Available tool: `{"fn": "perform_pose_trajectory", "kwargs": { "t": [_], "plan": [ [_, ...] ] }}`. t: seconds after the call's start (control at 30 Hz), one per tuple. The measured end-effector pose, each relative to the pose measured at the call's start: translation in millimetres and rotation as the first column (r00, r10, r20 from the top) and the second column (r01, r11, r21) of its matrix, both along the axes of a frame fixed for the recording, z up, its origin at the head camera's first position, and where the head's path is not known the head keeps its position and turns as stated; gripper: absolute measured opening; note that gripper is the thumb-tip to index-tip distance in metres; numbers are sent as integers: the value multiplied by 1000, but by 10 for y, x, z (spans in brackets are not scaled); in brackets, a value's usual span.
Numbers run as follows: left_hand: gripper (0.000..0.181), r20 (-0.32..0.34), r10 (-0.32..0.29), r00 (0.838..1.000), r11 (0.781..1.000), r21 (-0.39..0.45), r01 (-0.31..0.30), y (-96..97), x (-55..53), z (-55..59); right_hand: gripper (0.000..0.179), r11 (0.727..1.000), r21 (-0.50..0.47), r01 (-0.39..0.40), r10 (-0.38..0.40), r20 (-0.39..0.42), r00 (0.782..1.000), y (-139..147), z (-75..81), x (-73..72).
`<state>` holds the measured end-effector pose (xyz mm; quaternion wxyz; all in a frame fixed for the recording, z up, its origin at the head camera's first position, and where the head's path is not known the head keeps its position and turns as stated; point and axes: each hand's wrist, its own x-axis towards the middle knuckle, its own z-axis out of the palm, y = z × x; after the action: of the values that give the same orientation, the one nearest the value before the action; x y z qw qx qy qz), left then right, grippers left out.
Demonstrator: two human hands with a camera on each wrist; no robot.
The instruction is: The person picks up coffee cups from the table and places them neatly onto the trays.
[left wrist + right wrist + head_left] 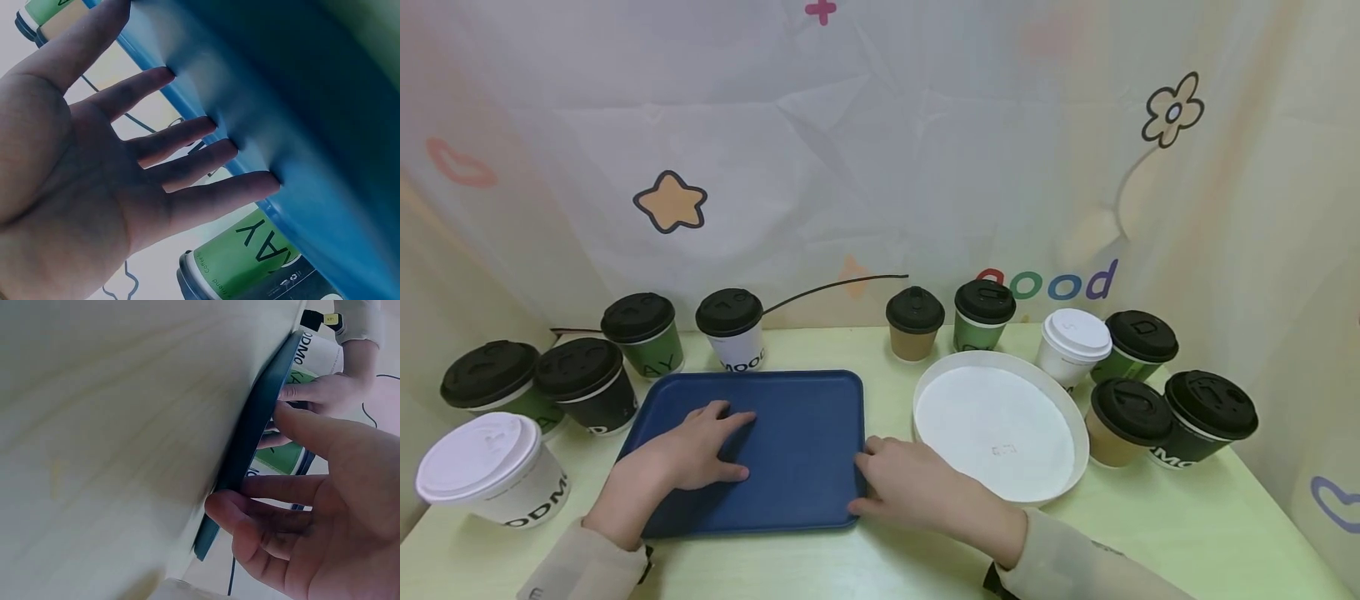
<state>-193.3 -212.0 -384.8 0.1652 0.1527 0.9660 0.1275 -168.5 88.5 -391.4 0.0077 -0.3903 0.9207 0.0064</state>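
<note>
Blue tray down, both hands on it

Blue tray [805, 433] lies flat on the pale table [760, 571]. Placing looks mostly done; letting go isn't yet. Lidded paper cups [658, 350] all stand off it: ranged left, behind and right. White round tray [1000, 417], just right of the blue one, also bears no cup.

Left hand [696, 450]: fingers spread, nearly straight, tips pressing the blue tray's inner face, gripping nothing. Right hand [902, 479]: thumb and bent fingers hold the blue tray's right rim; the wrist view is too dim to judge how firmly.

Materials: blue tray smooth, probably plastic, rounded corners, low raised rim. Round one shallow, matte. Cups tapered, with domed black or white lids. Beyond the blue tray, creased printed cloth [850, 167].
</note>
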Motion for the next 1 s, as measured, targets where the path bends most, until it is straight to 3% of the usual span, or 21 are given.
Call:
{"fn": "perform_pose_trajectory", "kwargs": {
  "t": [0.27,1.0],
  "plan": [
    [78,15,9,1000,1000,-15,-9,28,20,-13,46,1000,11,4,-4,-30,1000,28,6,30],
    [77,26,-26,999,999,-45,27,173,186,-16,56,1000,22,0,0,9,1000,190,66,129]
  ]
}}
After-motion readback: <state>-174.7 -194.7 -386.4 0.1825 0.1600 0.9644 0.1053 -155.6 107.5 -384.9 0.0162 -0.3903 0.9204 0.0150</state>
